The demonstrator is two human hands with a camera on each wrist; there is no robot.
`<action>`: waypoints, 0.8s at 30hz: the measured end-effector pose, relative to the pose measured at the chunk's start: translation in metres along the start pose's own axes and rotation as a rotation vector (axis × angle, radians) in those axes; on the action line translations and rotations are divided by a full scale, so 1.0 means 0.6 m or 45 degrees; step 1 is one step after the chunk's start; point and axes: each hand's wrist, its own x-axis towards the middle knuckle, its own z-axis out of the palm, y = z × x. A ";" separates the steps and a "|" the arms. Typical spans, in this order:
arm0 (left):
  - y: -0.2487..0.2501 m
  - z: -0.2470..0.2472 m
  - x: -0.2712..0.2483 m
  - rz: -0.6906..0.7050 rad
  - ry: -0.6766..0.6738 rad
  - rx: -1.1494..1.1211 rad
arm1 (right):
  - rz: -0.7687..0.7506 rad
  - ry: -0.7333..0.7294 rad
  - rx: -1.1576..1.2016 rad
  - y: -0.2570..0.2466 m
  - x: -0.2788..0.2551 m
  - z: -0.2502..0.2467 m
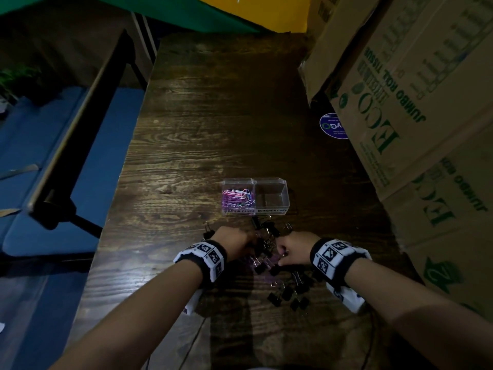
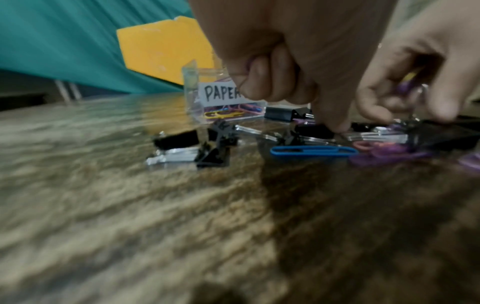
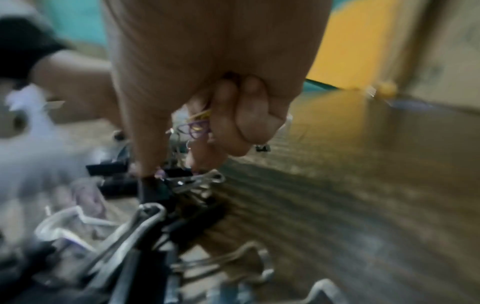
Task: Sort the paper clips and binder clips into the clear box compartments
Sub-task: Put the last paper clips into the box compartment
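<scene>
Dark wood grain runs the length of our worktop (image 1: 213, 124), with stacked cardboard boxes (image 1: 416, 108) crowding its right side and a blue round sticker (image 1: 332, 126) lying beside them. Past our wrists stands the clear box (image 1: 254, 196) with two compartments side by side: the left one, labelled for paper clips, holds a tangle of pink, blue and green paper clips (image 1: 237, 197), while the right one, labelled for binder clips, shows nothing inside. Between the box and us lies a loose heap of black binder clips (image 1: 290, 289) with silver handles, mixed with a few coloured clips; in the left wrist view a blue paper clip (image 2: 313, 151) lies flat at the near edge of the heap, with purple ones just to its right.

Our hands sit close together over the heap. Our left hand (image 1: 234, 243) has most fingers curled into the palm, where a bit of purple wire shows, with one finger pointing down onto the pile. Our right hand (image 1: 294, 249) curls its fingers around several purple and yellow paper clips (image 3: 198, 125), its thumb reaching down onto a binder clip.
</scene>
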 end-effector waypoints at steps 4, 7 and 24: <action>-0.020 -0.010 -0.006 -0.094 0.098 -0.045 | -0.012 0.122 0.106 0.011 0.002 -0.013; -0.043 -0.010 -0.015 -0.180 0.115 -0.042 | 0.042 0.192 0.138 0.025 -0.001 -0.032; -0.015 0.005 -0.022 0.018 -0.147 -0.058 | -0.172 0.145 -0.265 -0.019 0.015 0.004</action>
